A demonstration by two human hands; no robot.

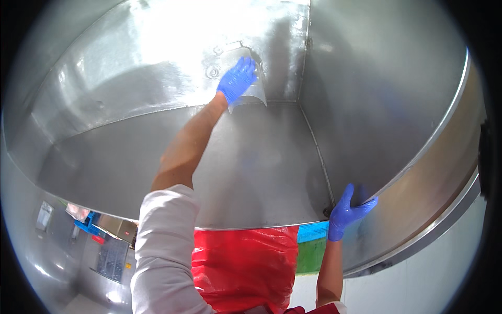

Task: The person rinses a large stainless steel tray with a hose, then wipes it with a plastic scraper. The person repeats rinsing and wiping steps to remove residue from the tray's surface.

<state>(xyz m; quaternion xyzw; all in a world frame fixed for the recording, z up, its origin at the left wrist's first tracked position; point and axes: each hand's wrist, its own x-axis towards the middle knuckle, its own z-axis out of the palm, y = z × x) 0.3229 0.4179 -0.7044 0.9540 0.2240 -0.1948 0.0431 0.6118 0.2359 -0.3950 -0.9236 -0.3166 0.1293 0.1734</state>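
My left hand [238,81], in a blue glove, reaches into a large metal tub. Its fingers lie stretched out against a curved, shiny grey sheet-like piece [254,93] at the far wall. Whether that piece is loose or fixed I cannot tell. Beside it sit small round fittings [213,71], partly lost in glare. At the tub's near right corner, my right hand [348,213], gloved in blue too, straddles the metal rim [397,178]. The thumb points up on the inner side, and the fingers lie over the edge. The tub's floor [261,157] is bare, dull metal.
A red apron [243,267] stands between me and the tub's front edge. Down to the left are a blue container [89,224] and grey metal surfaces. Green and blue patches [312,246] show below the rim, beside a pale floor [387,293].
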